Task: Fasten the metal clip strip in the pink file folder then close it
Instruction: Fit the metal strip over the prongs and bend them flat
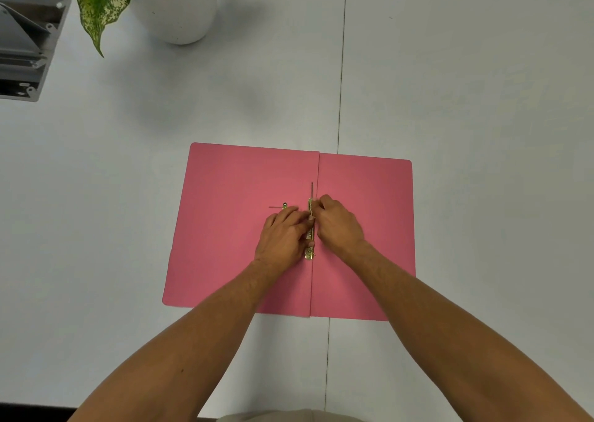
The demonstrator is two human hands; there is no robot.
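Observation:
The pink file folder (231, 177) lies open and flat on the white table. A brass-coloured metal clip strip (309, 252) runs along the fold at its centre, and a thin prong (311, 190) sticks out beyond its far end. A small metal piece (284, 205) with a thin wire lies on the left flap. My left hand (283, 238) rests on the left flap with its fingertips on the strip. My right hand (337, 223) comes from the right and pinches the strip's upper part. The hands hide the strip's middle.
A white plant pot (180, 9) with a speckled green leaf (101, 3) stands at the far left. A grey metal rack (25, 42) sits at the left edge. A table seam (341, 67) runs away from the folder.

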